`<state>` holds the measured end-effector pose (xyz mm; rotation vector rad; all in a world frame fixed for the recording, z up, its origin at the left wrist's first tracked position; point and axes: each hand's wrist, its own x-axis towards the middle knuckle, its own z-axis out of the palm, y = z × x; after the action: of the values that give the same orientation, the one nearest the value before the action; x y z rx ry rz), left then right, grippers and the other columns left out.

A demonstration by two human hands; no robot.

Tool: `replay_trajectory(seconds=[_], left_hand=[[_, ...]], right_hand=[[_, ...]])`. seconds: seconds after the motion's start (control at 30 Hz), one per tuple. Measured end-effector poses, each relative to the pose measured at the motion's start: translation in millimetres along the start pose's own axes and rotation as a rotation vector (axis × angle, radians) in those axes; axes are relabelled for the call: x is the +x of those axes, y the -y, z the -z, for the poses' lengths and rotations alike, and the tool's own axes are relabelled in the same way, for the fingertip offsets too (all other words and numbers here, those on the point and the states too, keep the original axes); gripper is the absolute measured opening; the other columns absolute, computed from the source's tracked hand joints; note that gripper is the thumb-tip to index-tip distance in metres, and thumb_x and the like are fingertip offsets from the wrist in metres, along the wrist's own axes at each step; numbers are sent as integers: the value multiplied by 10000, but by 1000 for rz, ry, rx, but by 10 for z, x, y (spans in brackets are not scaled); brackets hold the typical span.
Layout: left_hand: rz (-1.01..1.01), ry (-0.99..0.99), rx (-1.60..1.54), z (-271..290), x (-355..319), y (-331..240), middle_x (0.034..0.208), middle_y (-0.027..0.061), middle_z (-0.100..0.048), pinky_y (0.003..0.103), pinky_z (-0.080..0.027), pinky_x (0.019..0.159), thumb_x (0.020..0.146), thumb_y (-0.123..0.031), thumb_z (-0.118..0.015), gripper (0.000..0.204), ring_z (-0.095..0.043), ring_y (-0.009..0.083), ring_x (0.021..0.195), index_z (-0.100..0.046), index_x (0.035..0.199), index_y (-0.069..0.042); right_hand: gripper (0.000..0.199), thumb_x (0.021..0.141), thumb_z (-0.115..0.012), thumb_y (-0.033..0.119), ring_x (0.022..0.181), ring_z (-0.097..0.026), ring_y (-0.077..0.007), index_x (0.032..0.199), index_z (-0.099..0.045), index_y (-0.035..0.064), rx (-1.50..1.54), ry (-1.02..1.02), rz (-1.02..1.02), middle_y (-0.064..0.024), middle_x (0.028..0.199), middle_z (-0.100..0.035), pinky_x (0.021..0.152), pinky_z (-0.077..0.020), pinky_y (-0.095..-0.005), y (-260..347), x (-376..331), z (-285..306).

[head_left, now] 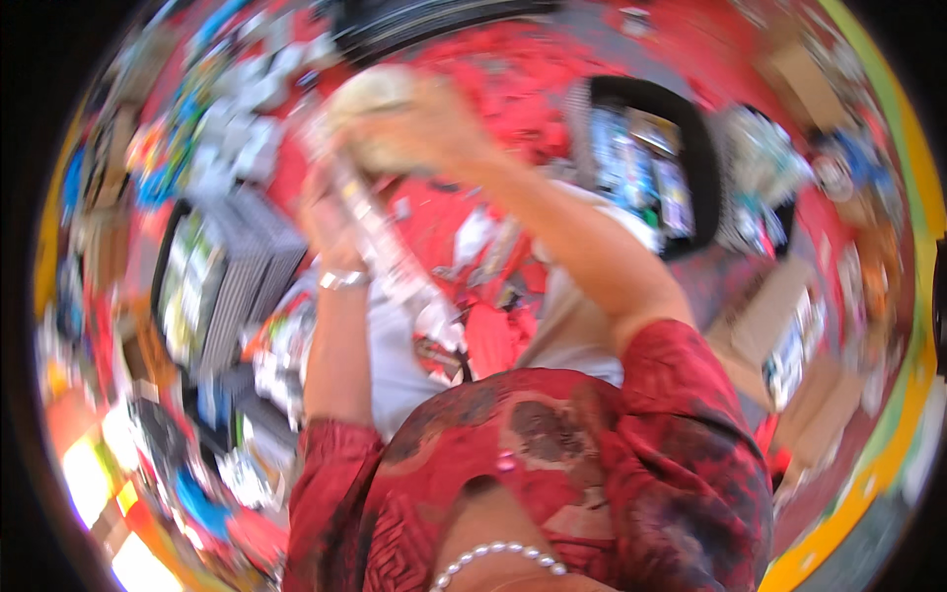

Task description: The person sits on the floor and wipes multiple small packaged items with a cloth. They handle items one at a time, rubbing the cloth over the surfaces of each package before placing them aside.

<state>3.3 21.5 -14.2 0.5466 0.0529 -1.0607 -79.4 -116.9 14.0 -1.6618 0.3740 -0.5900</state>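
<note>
- The long strip (380, 242) was whitish with pinkish tints, its finer markings blurred
- The rounded thing (373, 91) above it was pale beige
- The shirt (493, 400) was deep red, patterned with blackish and tan patches
- The trousers (397, 360) were pale grey
- The necklace (505, 548) was pearly white, the bracelet (343, 280) silvery
- The floor (715, 49) was mostly red
- The left-hand basket (258, 259) had grey and whitish stripes
- The cardboard box (804, 84) was tan
</note>
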Motion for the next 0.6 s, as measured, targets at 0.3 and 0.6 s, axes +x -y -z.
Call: replay_trajectory(seconds=[0.3, 0.6], left_hand=[[74, -6, 202, 189, 168, -51, 1253, 104, -503, 464, -376, 971, 911, -289, -417, 402, -464, 284, 1165, -466, 1247, -74], [131, 25, 286, 624, 254, -335, 1238, 109, -513, 466, -381, 962, 917, -333, -401, 428, -474, 286, 1152, -448, 1245, -62]], right_hand=[[458, 703, -650, 393, 859, -598, -323, 975, -606, 28, -319, -126, -35, -172, 873, -608, 740, -451, -440, 95, -45, -5], [379, 695, -616, 388, 813, -575, -311, 881, -631, 58, -573, 298, 616, -153, 849, -606, 722, -434, -410, 81, -461, -238]])
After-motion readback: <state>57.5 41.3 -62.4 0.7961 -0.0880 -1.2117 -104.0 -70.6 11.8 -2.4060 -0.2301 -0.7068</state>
